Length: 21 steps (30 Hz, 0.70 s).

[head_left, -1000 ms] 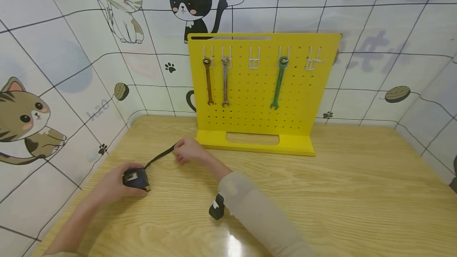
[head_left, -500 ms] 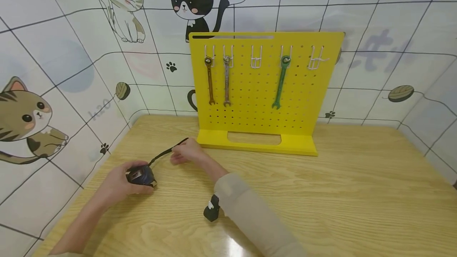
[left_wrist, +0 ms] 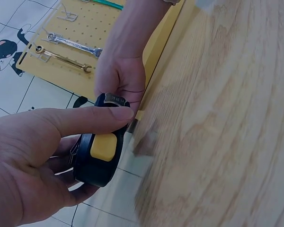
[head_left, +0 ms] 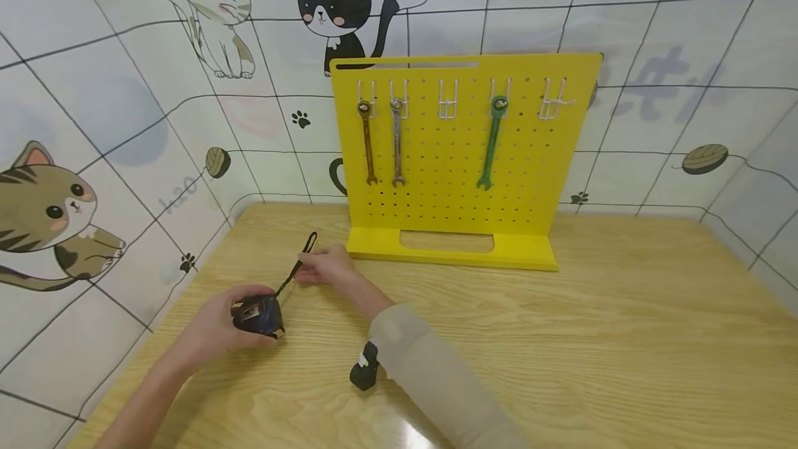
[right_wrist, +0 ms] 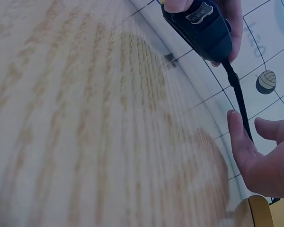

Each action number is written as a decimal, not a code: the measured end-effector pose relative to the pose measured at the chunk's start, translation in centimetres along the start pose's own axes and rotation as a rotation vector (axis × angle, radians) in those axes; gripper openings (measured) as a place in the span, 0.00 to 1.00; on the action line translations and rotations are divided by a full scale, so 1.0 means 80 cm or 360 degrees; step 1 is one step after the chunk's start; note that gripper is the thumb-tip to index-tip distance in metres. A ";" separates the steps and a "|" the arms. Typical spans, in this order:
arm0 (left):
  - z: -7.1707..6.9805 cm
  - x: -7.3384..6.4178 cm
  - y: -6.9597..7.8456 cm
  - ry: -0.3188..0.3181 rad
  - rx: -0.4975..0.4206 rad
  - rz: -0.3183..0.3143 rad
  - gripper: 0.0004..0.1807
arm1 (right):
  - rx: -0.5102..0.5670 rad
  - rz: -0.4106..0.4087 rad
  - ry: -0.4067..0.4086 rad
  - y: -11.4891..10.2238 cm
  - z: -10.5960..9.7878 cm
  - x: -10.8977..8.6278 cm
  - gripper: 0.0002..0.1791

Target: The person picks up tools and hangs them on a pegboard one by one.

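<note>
My left hand (head_left: 215, 328) grips a dark blue and black tape measure (head_left: 259, 315) low over the table at the left. Its thumb lies along the top of the case beside a yellow button (left_wrist: 103, 147) in the left wrist view. A thin black wrist strap (head_left: 289, 277) runs from the case to my right hand (head_left: 330, 267). There the thumb and fingers hold the strap, and its looped end sticks up past the fingertips. In the right wrist view the strap (right_wrist: 238, 92) passes behind the right hand's near finger.
A yellow pegboard (head_left: 449, 151) stands at the table's back. Brown (head_left: 368, 144), silver (head_left: 397, 144) and green (head_left: 491, 147) wrenches hang on it, with two bare hooks (head_left: 447, 99) among them. A small black device (head_left: 364, 367) sits at the right sleeve. Tiled, cat-printed walls (head_left: 262, 123) enclose the table.
My left hand has carried the tape measure to the right, nearer the right hand. The strap has swung steeper, and its loop now shows above the right fingers.
</note>
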<state>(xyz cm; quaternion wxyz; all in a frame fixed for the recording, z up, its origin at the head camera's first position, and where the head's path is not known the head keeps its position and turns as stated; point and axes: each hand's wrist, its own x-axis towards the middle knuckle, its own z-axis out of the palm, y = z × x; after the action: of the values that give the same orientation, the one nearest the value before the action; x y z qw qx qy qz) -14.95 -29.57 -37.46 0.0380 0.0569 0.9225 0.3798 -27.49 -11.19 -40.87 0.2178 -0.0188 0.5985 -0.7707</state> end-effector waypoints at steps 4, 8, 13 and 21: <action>0.004 -0.001 0.002 -0.0001 0.0011 0.0017 0.46 | -0.0029 -0.0057 0.0076 -0.001 0.000 0.000 0.14; 0.008 0.002 0.002 -0.0001 0.0010 0.0037 0.45 | -0.0062 -0.0120 0.0106 -0.004 -0.002 0.000 0.14; 0.014 0.005 0.004 0.0014 0.0017 0.0063 0.45 | -0.0053 -0.0171 0.0091 -0.009 -0.007 -0.002 0.13; 0.020 0.008 0.008 0.0056 -0.0068 0.0055 0.45 | 0.0023 -0.0396 0.0011 -0.021 -0.016 -0.008 0.14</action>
<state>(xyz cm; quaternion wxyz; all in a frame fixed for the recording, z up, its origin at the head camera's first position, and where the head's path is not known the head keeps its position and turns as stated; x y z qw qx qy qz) -15.37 -27.88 -38.15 0.0165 0.0654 0.9137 0.4008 -27.81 -9.50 -39.51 0.1185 -0.0888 0.5868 -0.7961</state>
